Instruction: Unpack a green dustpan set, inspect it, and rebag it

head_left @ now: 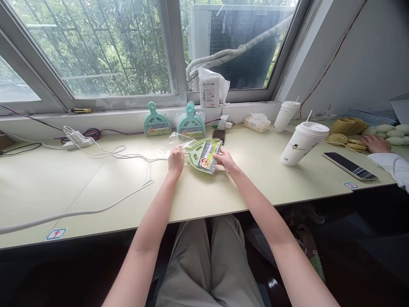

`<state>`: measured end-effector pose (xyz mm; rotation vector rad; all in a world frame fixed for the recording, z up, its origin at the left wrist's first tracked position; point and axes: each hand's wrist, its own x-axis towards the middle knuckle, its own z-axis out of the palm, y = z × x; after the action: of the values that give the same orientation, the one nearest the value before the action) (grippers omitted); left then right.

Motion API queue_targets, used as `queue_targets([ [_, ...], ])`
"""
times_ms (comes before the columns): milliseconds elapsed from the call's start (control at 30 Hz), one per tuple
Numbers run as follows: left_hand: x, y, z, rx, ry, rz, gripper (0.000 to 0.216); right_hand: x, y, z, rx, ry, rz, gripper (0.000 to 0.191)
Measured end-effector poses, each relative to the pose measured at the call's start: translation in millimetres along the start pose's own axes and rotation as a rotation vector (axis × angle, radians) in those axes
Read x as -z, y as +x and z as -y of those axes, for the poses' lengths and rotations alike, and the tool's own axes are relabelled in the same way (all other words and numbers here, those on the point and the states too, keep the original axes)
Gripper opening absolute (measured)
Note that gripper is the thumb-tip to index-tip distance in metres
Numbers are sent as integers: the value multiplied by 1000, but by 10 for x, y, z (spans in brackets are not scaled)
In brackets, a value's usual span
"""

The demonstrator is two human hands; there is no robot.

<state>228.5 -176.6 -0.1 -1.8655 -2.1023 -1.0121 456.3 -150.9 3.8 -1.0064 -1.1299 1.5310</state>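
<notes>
A small green dustpan-and-brush set with a colourful label lies on the pale desk in front of me. My left hand is closed on the handle end of the set, where a clear plastic wrapper trails off to the left. My right hand pinches the right edge of the set by the label. Two more packaged teal dustpan sets lean upright against the wall under the window.
Two lidded paper cups stand at the right, with a phone beside them. Another person's hand rests at the far right near yellow items. A power strip and white cables cross the left of the desk.
</notes>
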Motion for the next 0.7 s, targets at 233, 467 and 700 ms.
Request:
queue_targets([
  [233, 29, 39, 130, 140, 72, -18, 36, 107, 50, 24, 27, 21, -164, 18],
  [467, -32, 1, 84, 37, 34, 6, 35, 68, 39, 26, 26, 37, -137, 18],
  [700, -11, -20, 41, -47, -87, -81, 32, -17, 32, -10, 38, 33, -8, 17],
])
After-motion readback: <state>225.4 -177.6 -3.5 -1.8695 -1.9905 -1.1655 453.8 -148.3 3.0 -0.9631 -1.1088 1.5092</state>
